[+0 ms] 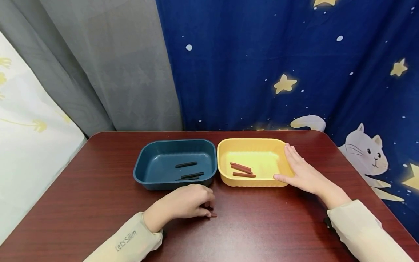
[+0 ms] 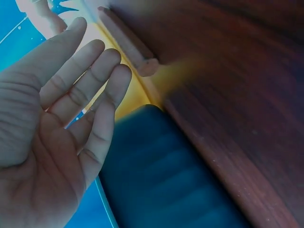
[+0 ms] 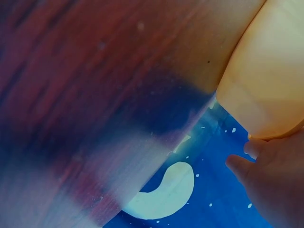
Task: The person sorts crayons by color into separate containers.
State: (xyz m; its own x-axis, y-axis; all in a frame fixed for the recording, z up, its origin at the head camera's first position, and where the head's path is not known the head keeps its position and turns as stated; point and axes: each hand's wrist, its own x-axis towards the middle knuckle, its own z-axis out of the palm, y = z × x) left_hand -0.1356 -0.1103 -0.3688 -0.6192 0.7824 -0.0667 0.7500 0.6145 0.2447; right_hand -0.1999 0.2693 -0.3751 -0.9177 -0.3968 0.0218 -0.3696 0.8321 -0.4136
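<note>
A brown crayon (image 2: 128,42) lies on the table in the left wrist view; only its end shows in the head view. My left hand (image 1: 186,202) is at this crayon, fingers loosely bent. The left wrist view shows no finger wrapped round it. At the right end of the yellow bin (image 1: 252,183), my right hand (image 1: 302,174) rests on the rim, fingers extended and thumb along the front corner. Several brown crayons (image 1: 243,175) lie inside that bin. The dark blue bin (image 1: 154,185) beside it holds black crayons (image 1: 186,164).
Both bins stand side by side toward the back of the reddish-brown table (image 1: 255,225). Behind the table's far edge hang a grey curtain (image 1: 124,65) and a blue curtain (image 1: 235,72) with stars and a cat. White patterned cloth (image 1: 26,145) hangs at the left.
</note>
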